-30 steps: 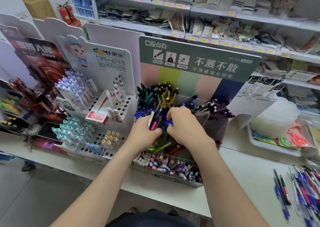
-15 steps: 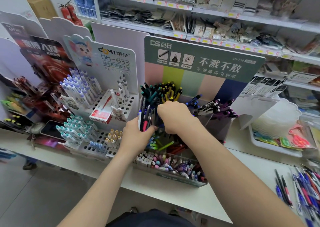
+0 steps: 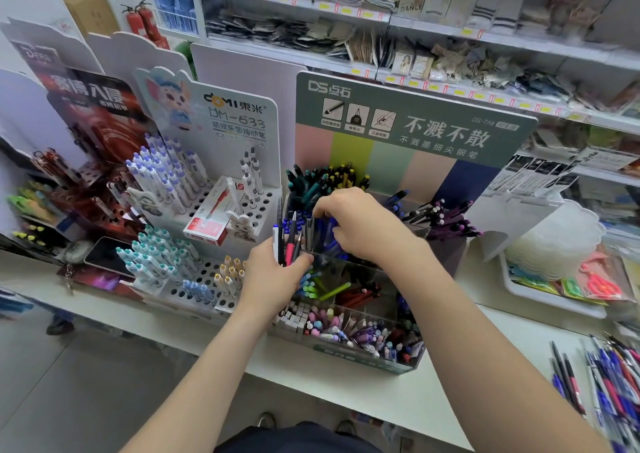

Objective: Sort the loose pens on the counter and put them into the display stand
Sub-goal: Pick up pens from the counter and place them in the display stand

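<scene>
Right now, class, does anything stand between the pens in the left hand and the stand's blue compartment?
Yes: the right hand hangs over it, fingers pinching blue pens there, beside the held pens.

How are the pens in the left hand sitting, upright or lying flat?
Upright: the left hand grips the pen bundle vertically, ends sticking up above the hand, beside the display stand.
</scene>
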The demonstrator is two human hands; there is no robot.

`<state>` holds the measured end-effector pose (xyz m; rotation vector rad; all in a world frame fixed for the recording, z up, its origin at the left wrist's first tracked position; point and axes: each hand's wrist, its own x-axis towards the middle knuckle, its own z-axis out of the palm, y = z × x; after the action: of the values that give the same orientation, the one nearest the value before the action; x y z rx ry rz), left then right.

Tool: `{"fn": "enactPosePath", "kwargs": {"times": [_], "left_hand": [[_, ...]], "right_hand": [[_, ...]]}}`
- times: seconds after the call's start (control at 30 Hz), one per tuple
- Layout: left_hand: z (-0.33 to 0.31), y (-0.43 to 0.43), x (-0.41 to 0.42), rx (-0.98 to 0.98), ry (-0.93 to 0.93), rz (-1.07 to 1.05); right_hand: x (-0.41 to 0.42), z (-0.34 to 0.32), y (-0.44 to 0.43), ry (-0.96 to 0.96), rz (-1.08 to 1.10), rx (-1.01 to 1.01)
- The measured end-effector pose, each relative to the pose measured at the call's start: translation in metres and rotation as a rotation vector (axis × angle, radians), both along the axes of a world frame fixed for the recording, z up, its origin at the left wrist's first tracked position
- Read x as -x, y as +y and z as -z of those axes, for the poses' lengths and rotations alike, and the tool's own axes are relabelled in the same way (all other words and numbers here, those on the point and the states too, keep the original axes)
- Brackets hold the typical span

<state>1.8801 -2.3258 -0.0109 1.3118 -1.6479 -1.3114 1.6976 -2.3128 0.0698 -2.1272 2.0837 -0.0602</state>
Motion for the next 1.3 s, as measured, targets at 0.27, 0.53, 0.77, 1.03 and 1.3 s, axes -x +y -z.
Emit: {"fn": "enactPosePath", "kwargs": {"times": [0.27,0.53,0.77,1.03,1.3], "left_hand": [[-0.002,0.000,0.000,-0.081,0.036,0.017],[-0.014,0.007,0.004,-0.228,0.173,0.035],[-0.024,0.008,0.001,-0.314,0.355,0.107],[-0.035,0.017,0.008,-0.388,0.401,0.356],[-0.032,0.026,0.024,-0.544,0.347,0.493]], "right_hand": [[-0.007,0.030,0.020,0.181,0.019,0.131],[-0.017,0.042,0.021,0.211,0.045,0.168],[-0.026,0.031,0.040,-0.349,0.307,0.472],[-0.045,0.033,0.067,-1.261,0.600,0.248],[-0.008,0.016,0.088,-1.190,0.731,0.887]]}}
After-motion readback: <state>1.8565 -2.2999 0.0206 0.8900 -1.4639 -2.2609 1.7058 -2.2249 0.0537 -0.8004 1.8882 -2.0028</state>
